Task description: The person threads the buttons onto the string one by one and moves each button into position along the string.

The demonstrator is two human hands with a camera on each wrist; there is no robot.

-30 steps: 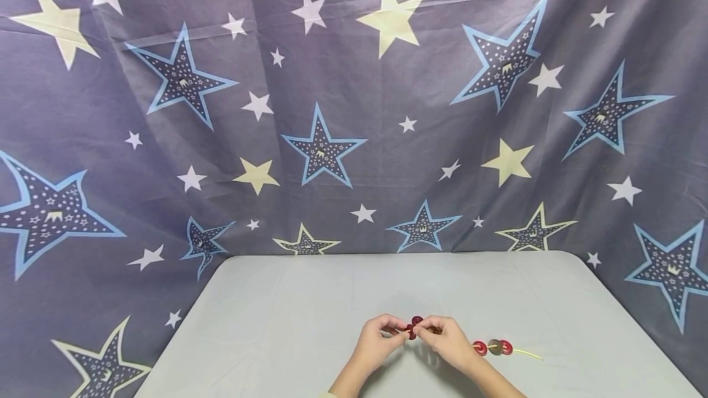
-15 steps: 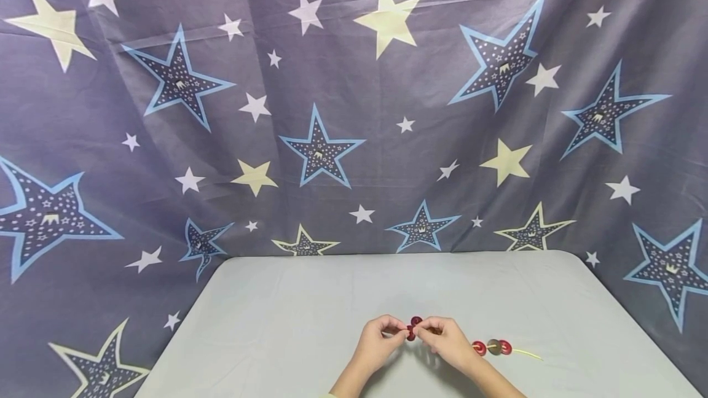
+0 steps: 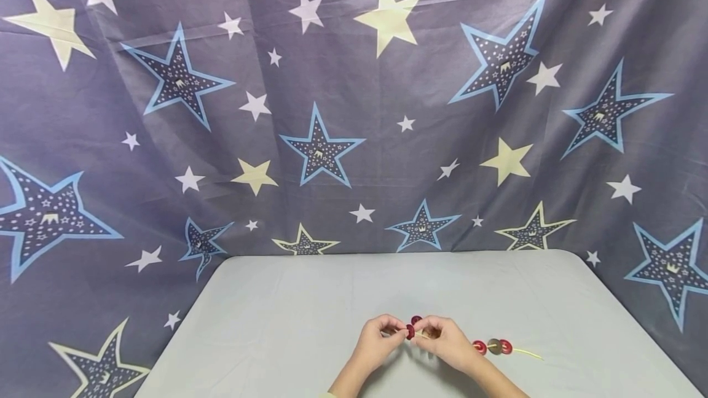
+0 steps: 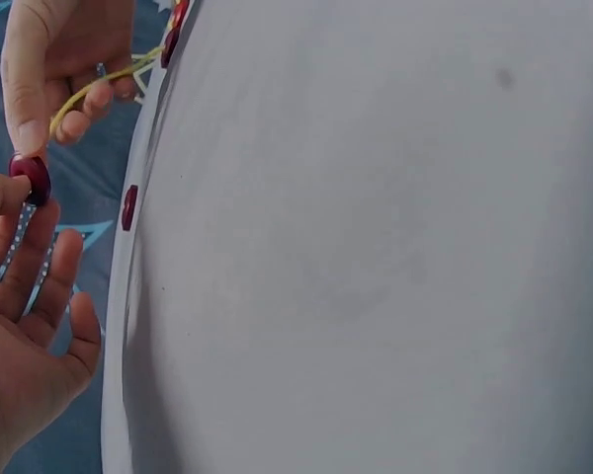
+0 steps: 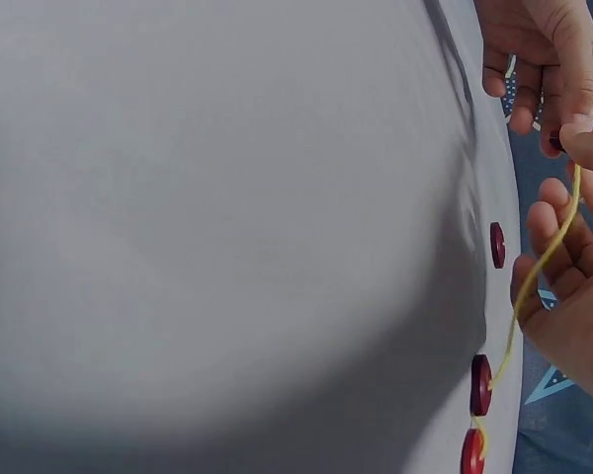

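My left hand (image 3: pixel 378 343) pinches a dark red button (image 4: pixel 30 180) between thumb and finger, holding it up over the front part of the table. Facing it, my right hand (image 3: pixel 447 343) pinches a yellow cord (image 5: pixel 546 259) right beside that button. A short piece of the cord shows between the button and the right fingertips in the head view. From the right hand the cord runs down to a row of threaded buttons: a red button (image 3: pixel 479 347), a brown button (image 3: pixel 495 347) and another red button (image 3: pixel 506 347). The cord's middle stretch is hidden behind the right hand in the head view.
A loose dark red button (image 3: pixel 416 320) lies on the table just beyond the hands. The cord's free tail (image 3: pixel 528 354) reaches out to the right of the threaded buttons. The pale table (image 3: pixel 287 312) ends at a grey star-print curtain (image 3: pixel 332 78).
The right fingertips have drawn slightly right, away from the held button, and a short length of yellow cord now shows between them. The left hand and the threaded buttons have stayed in place.
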